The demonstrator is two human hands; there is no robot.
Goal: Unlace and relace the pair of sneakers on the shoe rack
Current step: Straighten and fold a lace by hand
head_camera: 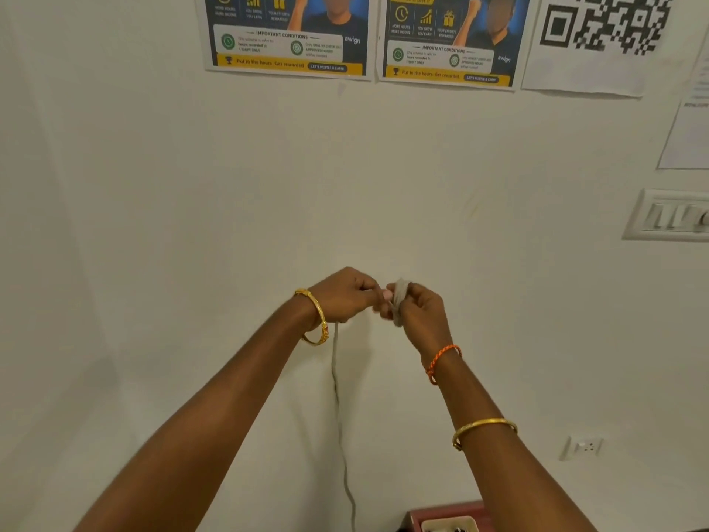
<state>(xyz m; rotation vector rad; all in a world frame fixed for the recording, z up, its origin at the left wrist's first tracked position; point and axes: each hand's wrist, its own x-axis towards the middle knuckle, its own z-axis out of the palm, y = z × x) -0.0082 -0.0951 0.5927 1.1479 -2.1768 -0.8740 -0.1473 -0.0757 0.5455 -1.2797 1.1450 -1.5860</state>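
Both hands raised, working a shoelace.
Left hand (345, 297) and right hand (418, 311) pinch the grey shoelace (399, 301), seemingly bunched; its tail hangs down.

Bare wall (192, 224) leaves open room around; only the hanging lace (337, 397) crosses below.

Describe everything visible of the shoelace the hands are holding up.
The shoelace is a pale grey-white cord, apparently fabric. Part of it is bunched in a small wad pinched by the right hand, with the left hand gripping it beside that, both raised in front of the white wall. From the left hand a single strand hangs down, slightly wavy, to the bottom edge of the view. Its lower end is out of view.
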